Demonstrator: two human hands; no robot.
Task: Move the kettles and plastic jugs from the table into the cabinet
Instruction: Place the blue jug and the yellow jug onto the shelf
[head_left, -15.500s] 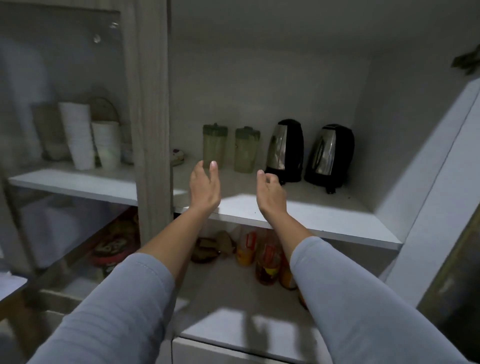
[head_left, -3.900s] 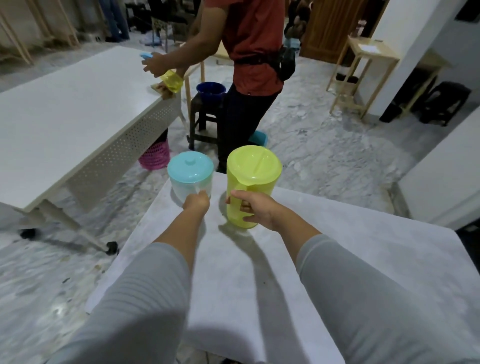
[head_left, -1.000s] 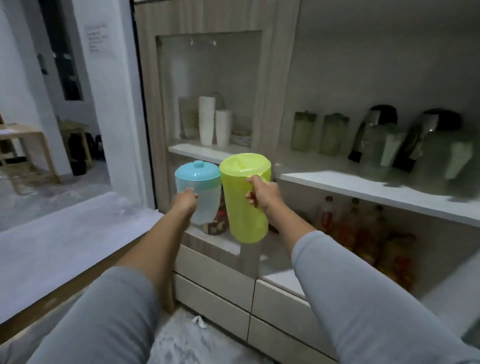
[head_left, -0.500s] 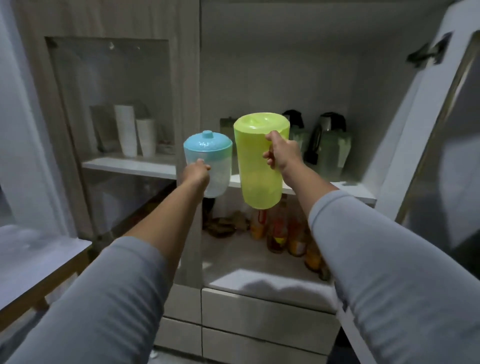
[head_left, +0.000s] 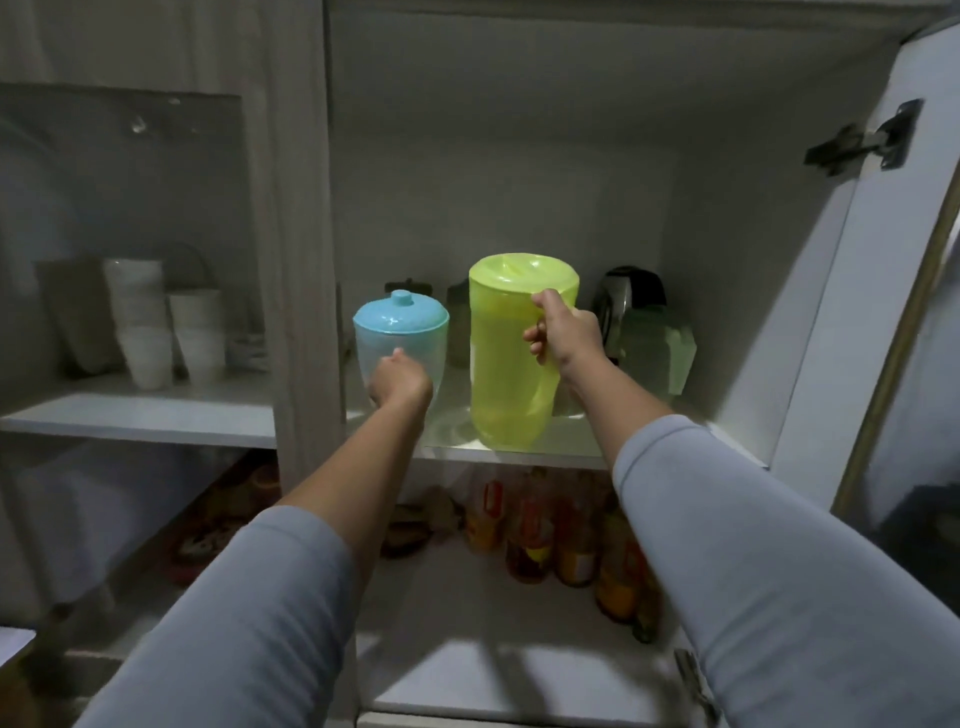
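Yellow-green plastic: the tall translucent yellow-green jug with a flat lid (head_left: 511, 353) looks empty and light, stiff-walled, smooth enough to slip; its side handle is the sound place to hold it.
Pale blue plastic: the shorter clear jug with a domed pale blue lid (head_left: 401, 332) should handle the same way, light and rigid; its handle faces the person.
Head view, jug positions: both are at the near edge of the white cabinet shelf (head_left: 519, 449), blue to the left, yellow-green to the right; whether their bases touch the shelf I cannot tell.
Head view, right hand: the right hand (head_left: 563, 332) has its fingers wrapped tight round the yellow-green jug's handle, arm stretched forward and up.
Head view, left hand: the left hand (head_left: 401, 382) is fisted round the blue-lidded jug's handle, wrist straight, forearm reaching in.
Head view, far shelf: a black and steel kettle (head_left: 628, 293) and a pale green jug (head_left: 657, 345) stand behind, to the right.
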